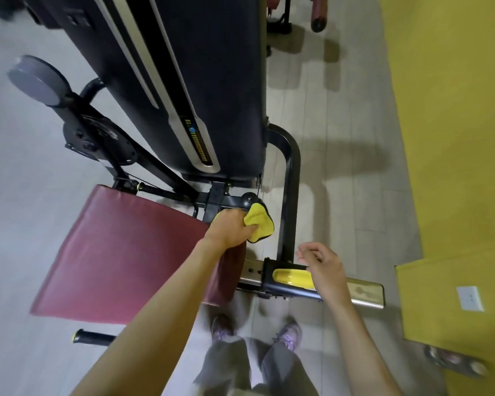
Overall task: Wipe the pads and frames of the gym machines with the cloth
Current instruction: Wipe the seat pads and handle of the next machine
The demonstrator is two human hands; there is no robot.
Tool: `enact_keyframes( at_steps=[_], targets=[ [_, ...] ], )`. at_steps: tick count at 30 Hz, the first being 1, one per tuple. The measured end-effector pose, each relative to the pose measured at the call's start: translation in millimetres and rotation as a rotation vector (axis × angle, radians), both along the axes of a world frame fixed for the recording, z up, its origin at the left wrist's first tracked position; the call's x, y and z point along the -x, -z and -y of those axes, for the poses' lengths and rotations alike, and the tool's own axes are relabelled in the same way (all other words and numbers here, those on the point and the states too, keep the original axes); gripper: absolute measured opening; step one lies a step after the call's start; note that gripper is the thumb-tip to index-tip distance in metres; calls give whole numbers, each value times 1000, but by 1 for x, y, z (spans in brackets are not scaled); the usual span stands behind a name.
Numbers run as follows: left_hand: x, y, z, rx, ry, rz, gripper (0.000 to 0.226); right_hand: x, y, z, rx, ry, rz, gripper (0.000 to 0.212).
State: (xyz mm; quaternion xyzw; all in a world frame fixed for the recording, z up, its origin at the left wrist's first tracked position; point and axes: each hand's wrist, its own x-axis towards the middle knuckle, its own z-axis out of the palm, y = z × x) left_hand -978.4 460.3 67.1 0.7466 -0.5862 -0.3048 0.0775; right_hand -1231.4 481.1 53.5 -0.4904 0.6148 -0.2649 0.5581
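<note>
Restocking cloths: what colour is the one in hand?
The cloth is yellow, dark-edged; head view.

head view | looks steeply down from above | near both forearms | floor (pixel 340 138) below

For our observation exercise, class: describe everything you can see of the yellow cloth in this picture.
The cloth is yellow with a dark edging, soft and fluffy like microfibre. It is bunched up, gripped by the left hand, with a rounded flap sticking out past the fingers. It sits at the black frame, beside a corner of the maroon pad; whether it presses on the frame cannot be told.
</note>
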Motion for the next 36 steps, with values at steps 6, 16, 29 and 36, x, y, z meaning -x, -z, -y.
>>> enact_keyframes(
  at_steps=[6, 16, 29, 36],
  targets=[
    [-1, 18, -89, 460, 212, -67, 41, -10, 12, -19, -52, 31, 0, 16],
    [-21, 52, -167, 565, 705, 214, 64, -28, 3, -48, -3, 176, -69, 12],
    [-18, 23, -64, 481, 437, 17, 50, -67, -15, -120, 16, 338, -142, 11],
    [-33, 56, -180, 651, 709, -2, 66, -83, -22, -134, 56, 378, -145, 14]
  ],
)
